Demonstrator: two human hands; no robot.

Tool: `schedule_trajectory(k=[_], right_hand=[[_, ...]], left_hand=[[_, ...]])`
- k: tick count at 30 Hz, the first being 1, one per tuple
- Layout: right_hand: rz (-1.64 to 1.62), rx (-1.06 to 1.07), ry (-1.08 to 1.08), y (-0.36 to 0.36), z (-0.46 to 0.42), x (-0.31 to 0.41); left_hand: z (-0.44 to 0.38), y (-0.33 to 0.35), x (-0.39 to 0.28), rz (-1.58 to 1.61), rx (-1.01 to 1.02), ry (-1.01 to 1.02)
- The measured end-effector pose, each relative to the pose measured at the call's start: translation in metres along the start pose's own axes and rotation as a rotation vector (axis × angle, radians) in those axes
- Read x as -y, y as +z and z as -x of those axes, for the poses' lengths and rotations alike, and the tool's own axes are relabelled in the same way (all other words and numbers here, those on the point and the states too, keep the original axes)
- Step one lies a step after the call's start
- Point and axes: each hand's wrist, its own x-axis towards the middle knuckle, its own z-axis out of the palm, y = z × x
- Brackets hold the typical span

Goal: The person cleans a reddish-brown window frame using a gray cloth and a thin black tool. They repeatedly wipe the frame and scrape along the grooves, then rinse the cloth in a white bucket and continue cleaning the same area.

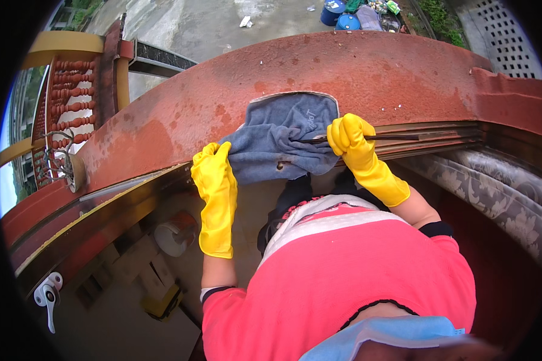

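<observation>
A blue-grey cloth (293, 131) with stitched writing and a small hole is draped over the red window ledge (198, 104) in front of me. My left hand (214, 169), in a yellow rubber glove, grips the cloth's left edge. On the cloth's right side is my right hand (352, 135), gloved the same way, its fingers closed around a thin dark stick (395, 137). The stick's left end lies on or in the cloth's folds; its tip cannot be made out.
The window frame track (438, 135) runs right of the cloth, beside a floral curtain (501, 194). At left are a potted plant (76, 173) and a window handle (49, 295). A bucket (174, 237) stands below inside. Blue barrels (333, 11) stand on the ground outside.
</observation>
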Motion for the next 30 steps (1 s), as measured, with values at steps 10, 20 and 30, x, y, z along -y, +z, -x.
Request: schedule_trajectory(k=[10,20,30], right_hand=[[-0.097,-0.227,-0.111,-0.048,0.036,0.041],[0.455,0.111,-0.084,-0.056,0.054,0.075],[0.664,0.398,-0.378,-0.028,0.031,0.029]], left_hand=[[0.017,0.059,0.037,-0.222,0.014,0.723],[0.017,0.058,0.052,-0.106,-0.072,0.697],[0.010,0.081,0.042,0.069,-0.149,0.618]])
